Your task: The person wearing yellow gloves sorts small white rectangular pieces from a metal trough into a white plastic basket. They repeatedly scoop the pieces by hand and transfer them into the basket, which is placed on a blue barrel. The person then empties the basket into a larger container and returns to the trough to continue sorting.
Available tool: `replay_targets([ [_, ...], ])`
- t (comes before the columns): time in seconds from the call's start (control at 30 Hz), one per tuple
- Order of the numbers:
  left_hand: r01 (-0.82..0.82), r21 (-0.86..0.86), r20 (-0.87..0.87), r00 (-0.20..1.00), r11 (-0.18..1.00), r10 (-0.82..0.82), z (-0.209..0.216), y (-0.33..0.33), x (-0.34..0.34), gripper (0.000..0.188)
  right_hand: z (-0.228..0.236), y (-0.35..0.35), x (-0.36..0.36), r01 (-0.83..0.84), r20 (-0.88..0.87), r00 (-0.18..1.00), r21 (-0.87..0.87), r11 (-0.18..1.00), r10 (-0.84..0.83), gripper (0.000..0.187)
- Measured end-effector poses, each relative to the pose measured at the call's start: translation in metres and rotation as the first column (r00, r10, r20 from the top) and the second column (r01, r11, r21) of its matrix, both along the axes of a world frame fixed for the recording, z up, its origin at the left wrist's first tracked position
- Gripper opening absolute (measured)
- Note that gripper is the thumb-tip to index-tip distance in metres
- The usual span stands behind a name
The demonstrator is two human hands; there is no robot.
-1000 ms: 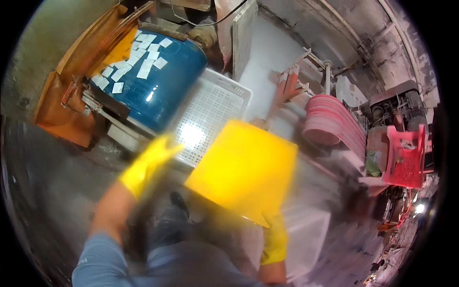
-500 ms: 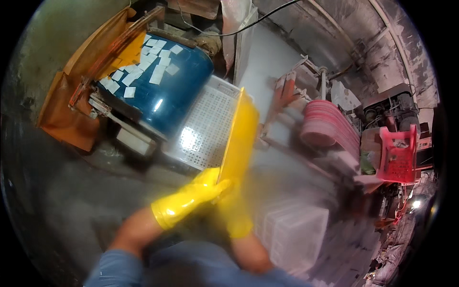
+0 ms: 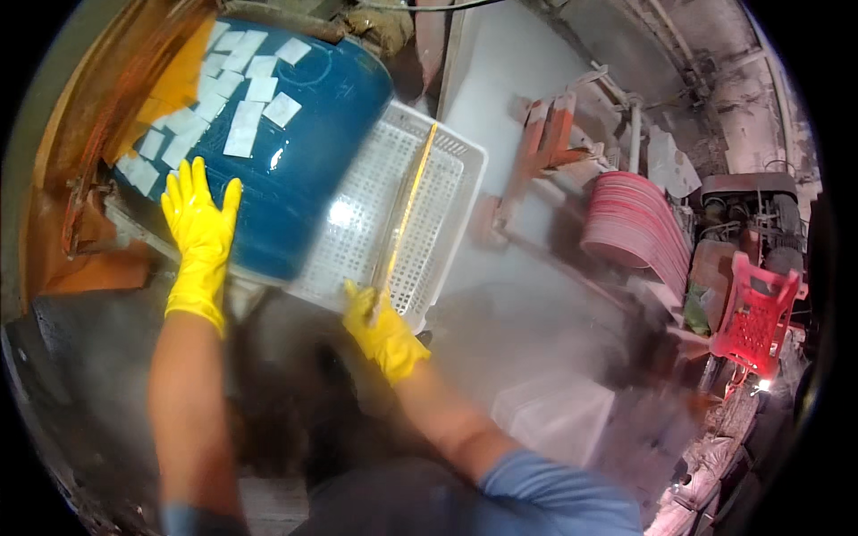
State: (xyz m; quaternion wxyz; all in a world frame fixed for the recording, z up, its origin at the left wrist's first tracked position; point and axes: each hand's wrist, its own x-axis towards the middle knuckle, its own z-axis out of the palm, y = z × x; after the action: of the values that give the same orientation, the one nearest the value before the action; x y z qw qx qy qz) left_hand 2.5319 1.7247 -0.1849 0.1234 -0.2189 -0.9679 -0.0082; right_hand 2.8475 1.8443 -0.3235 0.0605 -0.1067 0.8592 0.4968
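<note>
My left hand (image 3: 201, 228), in a yellow rubber glove, is open, its fingers spread at the near left edge of a wet blue curved belt (image 3: 304, 179). Small flat white square pieces (image 3: 244, 129) lie on the belt beyond the fingertips, several overlapping. My right hand (image 3: 384, 335), gloved alike, closes around the near end of a thin yellow board (image 3: 411, 201). That board stands nearly edge-on inside a white perforated plastic crate (image 3: 472, 214), which sits against the belt's right side. Blur softens the right fingers.
Orange sheeting (image 3: 54, 223) hangs left of the belt. At the right are a stack of pink-and-white rounded tubs (image 3: 630, 219), a red plastic stool (image 3: 758, 313) and dark machinery (image 3: 751, 210). A translucent crate (image 3: 559, 415) lies near my right arm. An orange-and-white frame (image 3: 559, 134) stands behind.
My left hand has let go of the yellow board and moved left to the belt's edge. The board has gone down into the crate, turning edge-on, with my right hand at its near end.
</note>
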Motion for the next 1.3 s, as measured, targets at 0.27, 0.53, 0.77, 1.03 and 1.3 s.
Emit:
replay_targets([
  [0.27,0.085,0.062,0.001,0.996,0.994,-0.085,-0.002,-0.003,-0.008,0.074,-0.035,0.015,-0.118,0.562,0.543,0.726,-0.822,-0.091,-0.422,0.041],
  [0.53,0.07,0.115,0.058,0.995,0.991,-0.077,0.002,0.001,-0.013,0.073,-0.074,-0.003,-0.142,-0.257,0.985,0.174,0.04,-0.966,-0.006,0.04],
  [0.77,0.078,0.159,0.062,0.994,0.984,-0.089,0.005,-0.002,-0.014,0.073,-0.086,0.001,-0.153,-0.229,0.986,0.16,0.09,-0.969,0.054,0.039],
  [1.03,0.061,0.155,0.082,0.994,0.986,-0.074,0.007,-0.003,-0.015,0.076,-0.088,-0.003,-0.16,-0.226,0.976,0.185,0.155,-0.962,0.114,0.039],
  [1.3,0.088,0.181,0.058,0.993,0.98,-0.1,0.011,-0.004,-0.015,0.076,-0.086,-0.008,-0.165,-0.279,0.973,0.186,0.187,-0.942,0.139,0.04],
])
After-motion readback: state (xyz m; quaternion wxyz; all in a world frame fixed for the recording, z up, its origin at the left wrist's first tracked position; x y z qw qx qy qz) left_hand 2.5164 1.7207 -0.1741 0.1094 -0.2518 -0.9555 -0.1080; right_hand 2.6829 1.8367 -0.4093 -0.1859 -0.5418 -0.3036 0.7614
